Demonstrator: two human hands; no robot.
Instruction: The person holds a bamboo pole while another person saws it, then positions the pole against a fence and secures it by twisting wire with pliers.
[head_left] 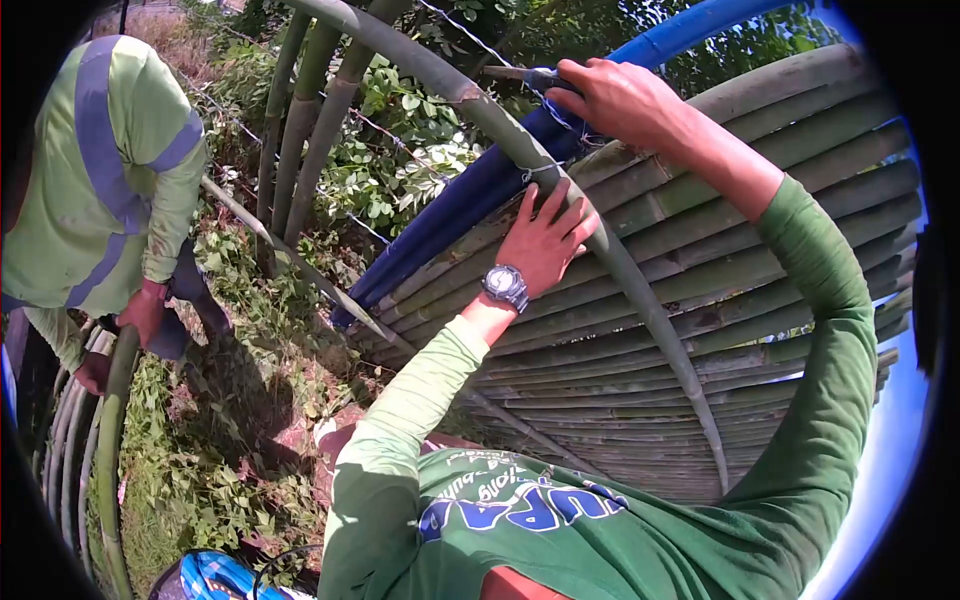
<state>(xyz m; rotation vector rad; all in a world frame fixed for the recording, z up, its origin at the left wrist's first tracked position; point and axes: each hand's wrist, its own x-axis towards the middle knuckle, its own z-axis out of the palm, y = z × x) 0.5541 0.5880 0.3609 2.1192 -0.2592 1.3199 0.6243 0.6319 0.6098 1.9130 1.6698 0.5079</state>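
Seemingly wrapped around a slim tool (540,78) at the right grip (625,105), beside a thin strand of wire (553,108). Spread, not curled, at the left grip (545,245), with the palm and fingers laid on a curved bamboo pole (643,298). Just above the left grip, what looks like a wire tie around that pole; beyond, a blue pipe (450,218); below the right grip, bamboo slats (760,150).

Could skid off the wire at the tool's end and strike toward the left grip, given a slack strand or a hurried twist. Could also roll or spring at the pole, being only pressed, not clasped.

Hard to make out: the tool's tip and exact kind, against leaves. Hidden: the right palm, the pole's underside. Cut off: the pole's upper end.
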